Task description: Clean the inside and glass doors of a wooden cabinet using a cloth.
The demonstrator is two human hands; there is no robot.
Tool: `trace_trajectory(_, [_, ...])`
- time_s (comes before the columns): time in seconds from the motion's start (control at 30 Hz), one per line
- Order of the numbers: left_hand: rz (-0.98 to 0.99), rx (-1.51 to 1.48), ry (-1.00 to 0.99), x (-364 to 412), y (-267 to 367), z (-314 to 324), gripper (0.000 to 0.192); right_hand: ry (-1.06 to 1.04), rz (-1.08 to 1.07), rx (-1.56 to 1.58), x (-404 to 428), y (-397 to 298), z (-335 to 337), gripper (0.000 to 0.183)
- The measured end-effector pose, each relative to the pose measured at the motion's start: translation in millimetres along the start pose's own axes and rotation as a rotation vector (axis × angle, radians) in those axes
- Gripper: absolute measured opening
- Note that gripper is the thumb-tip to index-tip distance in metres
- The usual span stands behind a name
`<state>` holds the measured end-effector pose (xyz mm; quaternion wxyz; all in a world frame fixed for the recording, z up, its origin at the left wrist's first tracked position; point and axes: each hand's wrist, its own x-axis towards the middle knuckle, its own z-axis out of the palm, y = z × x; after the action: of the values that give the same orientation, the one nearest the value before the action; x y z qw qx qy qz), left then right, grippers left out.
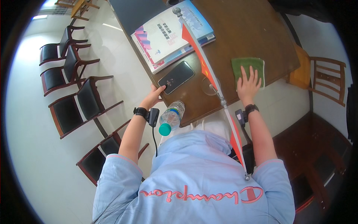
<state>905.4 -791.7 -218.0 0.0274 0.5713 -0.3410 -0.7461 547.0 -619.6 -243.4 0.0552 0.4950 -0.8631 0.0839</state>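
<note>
My right hand (249, 85) lies flat with spread fingers on a folded green cloth (237, 64) near the table's front edge. At the left table edge is my left hand (153, 96), its thumb at the near corner of a black smartphone (177, 77). Its other fingers are partly hidden at the edge, so its grip is unclear. The phone lies face up on the brown wooden table (246, 30). Close to my left wrist, a clear plastic bottle (171, 114) with a green cap stands at the table corner.
A desk flag stand (208, 67) with small red flags rises between my hands, over a round clear base (207, 89). Stacked books (173, 36) lie beyond the phone. Black-seated chairs (67, 114) line the left; a wooden chair (302, 70) stands right.
</note>
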Motion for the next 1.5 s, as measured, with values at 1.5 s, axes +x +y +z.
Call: trace_trajectory(1.5, [1.064,1.631,0.183,-24.2,50.7,0.6,0.065,0.039,0.016,0.023,-3.1,0.4,-0.6,0.047])
